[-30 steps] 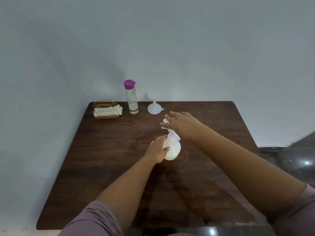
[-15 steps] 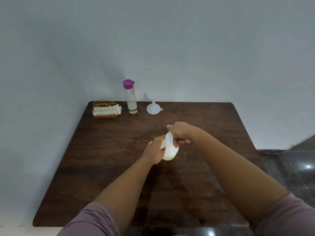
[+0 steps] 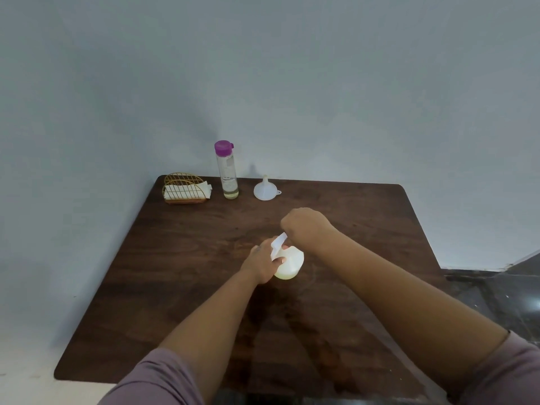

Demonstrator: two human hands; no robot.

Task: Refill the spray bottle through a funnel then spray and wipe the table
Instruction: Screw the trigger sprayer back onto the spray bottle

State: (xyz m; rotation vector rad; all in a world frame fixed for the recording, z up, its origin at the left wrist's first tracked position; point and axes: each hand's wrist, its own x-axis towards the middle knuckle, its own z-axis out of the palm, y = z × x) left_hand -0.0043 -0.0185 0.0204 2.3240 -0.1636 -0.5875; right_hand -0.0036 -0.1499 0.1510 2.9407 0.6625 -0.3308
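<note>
Two hands meet mid-table (image 3: 181, 287): the left hand (image 3: 263, 266) wraps the upright spray bottle (image 3: 290, 266), and directly above that grip the right hand (image 3: 306, 226) closes on its spray head (image 3: 279, 244), seemingly to unscrew it.

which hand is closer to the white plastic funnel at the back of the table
Right. The right hand grips the spray head above the table's middle, just in front of the white plastic funnel; the left hand holds the pale spray bottle farther forward.
</note>
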